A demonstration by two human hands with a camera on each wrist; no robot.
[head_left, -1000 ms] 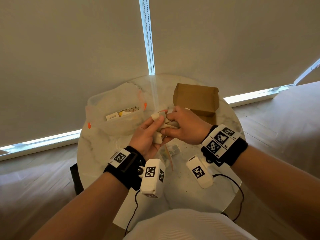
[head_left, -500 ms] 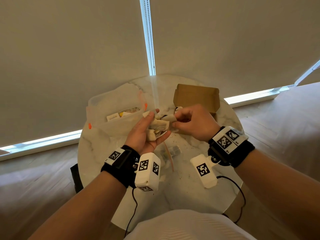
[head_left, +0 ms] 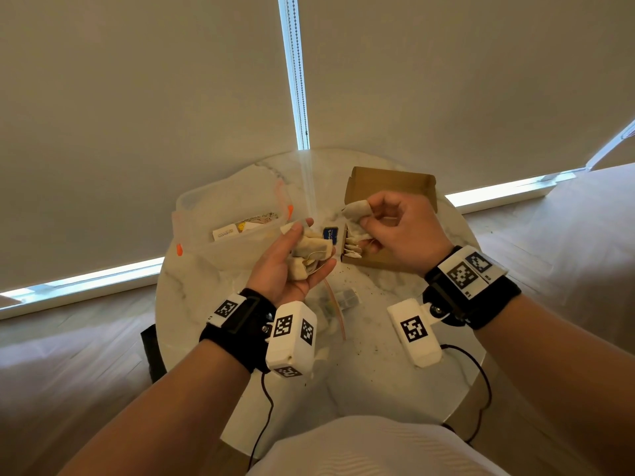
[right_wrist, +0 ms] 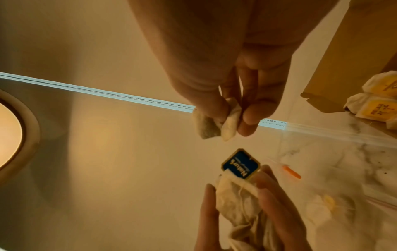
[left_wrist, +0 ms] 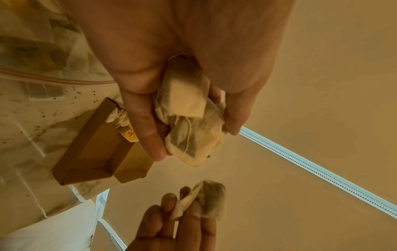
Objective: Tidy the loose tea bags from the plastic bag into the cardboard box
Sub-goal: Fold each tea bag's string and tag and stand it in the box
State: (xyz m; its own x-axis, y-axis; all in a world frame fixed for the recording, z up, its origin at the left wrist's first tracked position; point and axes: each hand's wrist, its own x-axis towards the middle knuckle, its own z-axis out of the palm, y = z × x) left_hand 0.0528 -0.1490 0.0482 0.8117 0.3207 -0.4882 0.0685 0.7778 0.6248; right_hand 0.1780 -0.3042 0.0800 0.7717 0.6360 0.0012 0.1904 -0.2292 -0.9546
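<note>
My left hand (head_left: 292, 262) is palm up over the middle of the table and cups a bunch of beige tea bags (head_left: 311, 252) with curled fingers; a blue tag (head_left: 330, 234) sticks out of the bunch. The bunch (left_wrist: 189, 118) fills the left wrist view. My right hand (head_left: 388, 228) pinches a single tea bag (head_left: 355, 211) between thumb and fingers, above the left end of the open cardboard box (head_left: 391, 183). That pinched tea bag (right_wrist: 217, 124) shows in the right wrist view. The box holds a row of tea bags (head_left: 352, 249). The clear plastic bag (head_left: 233, 214) lies at the back left.
The round marble table (head_left: 378, 372) is sprinkled with tea crumbs. A second small clear bag (head_left: 338, 304) lies under my left wrist. Roller blinds hang close behind the table. Cables trail from both wrist cameras off the front edge.
My hands were together on the bunch; now they have parted. The right hand has drawn one tea bag away to the right, over the box. The left hand keeps the rest.
</note>
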